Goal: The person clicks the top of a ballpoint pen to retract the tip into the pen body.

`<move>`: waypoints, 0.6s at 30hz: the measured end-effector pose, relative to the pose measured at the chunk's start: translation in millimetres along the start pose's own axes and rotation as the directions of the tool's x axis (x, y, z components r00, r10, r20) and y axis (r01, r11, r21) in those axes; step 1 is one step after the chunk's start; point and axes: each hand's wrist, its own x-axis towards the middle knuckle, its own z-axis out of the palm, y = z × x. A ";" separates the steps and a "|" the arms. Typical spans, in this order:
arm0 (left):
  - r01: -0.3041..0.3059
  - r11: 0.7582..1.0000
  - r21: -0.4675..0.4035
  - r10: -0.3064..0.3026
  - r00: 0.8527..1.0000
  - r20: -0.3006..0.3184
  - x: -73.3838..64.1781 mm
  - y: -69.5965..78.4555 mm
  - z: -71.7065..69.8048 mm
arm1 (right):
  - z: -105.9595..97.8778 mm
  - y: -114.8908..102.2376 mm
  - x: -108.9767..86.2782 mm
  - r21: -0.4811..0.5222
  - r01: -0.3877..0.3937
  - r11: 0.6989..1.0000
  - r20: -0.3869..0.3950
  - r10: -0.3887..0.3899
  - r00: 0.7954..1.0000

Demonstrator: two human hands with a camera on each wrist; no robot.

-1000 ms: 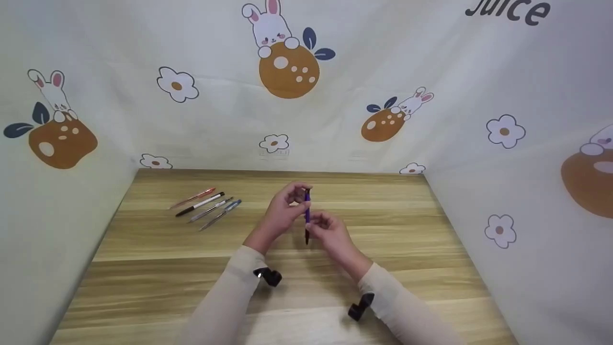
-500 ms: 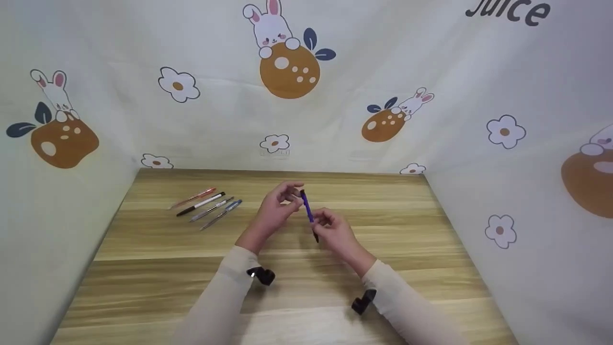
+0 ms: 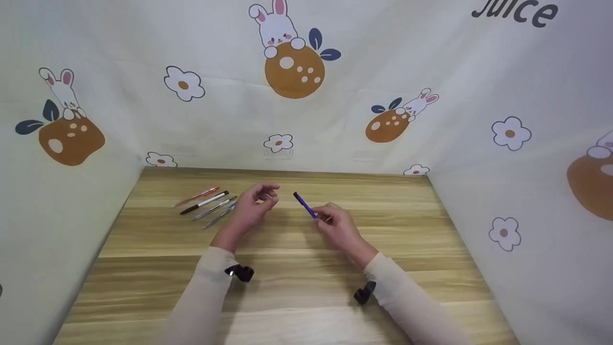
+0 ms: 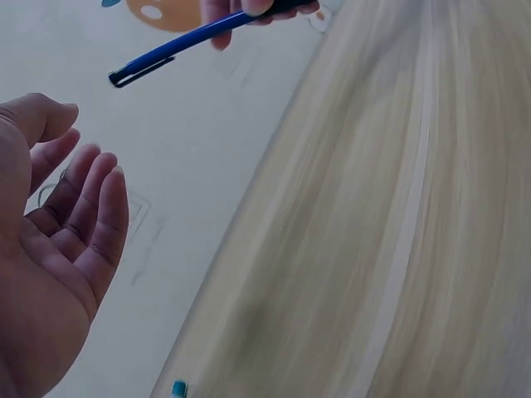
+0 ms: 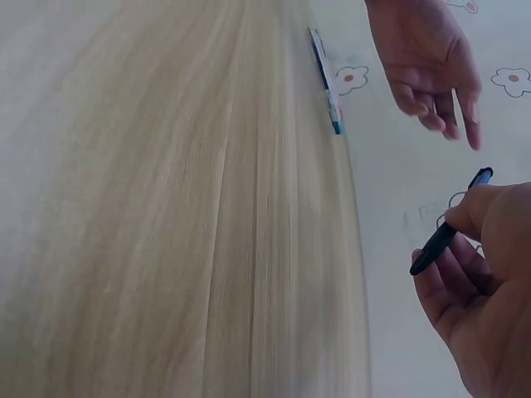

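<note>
My right hand point(image 3: 339, 227) pinches a slim blue-purple pen point(image 3: 305, 206) between thumb and fingers, above the wooden table. The pen slants up and to the left, its black end pointing away from that hand. A clip along its barrel shows in the left wrist view, where the pen point(image 4: 187, 40) looks bright blue. In the right wrist view the dark lower end of the pen point(image 5: 433, 247) comes out below the thumb. To the left, my left hand point(image 3: 250, 208) holds nothing; its fingers are loosely bent, apart from the pen and near several pens on the table.
On the table's left side lie a red pen point(image 3: 196, 197), a black-and-white pen point(image 3: 204, 202), a clear pen point(image 3: 214, 209) and a blue-topped pen point(image 3: 218, 218), side by side at a slant. Printed cloth point(image 3: 225, 110) encloses the table's back and sides.
My left hand has let go of the pen and moved left toward the row of pens. The pen, upright in view before, now tilts to the left in my right hand, which has shifted slightly right.
</note>
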 end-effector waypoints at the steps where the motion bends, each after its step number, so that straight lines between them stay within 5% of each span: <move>1: 0.005 1.000 0.013 -0.005 1.000 -0.005 -0.8 -1.5 -4.1 | 0.1 0.7 1.3 -0.006 -0.001 1.000 0.005 0.001 1.000; 8: 0.044 0.990 0.132 -0.044 0.999 -0.008 -9.4 -11.2 -30.8 | 2.5 4.8 11.2 -0.049 -0.012 0.999 0.030 0.013 0.999; 18: 0.089 0.979 0.183 -0.087 0.996 -0.020 -19.6 -15.8 -61.9 | 9.6 11.6 29.0 -0.070 -0.013 0.997 0.085 0.019 0.996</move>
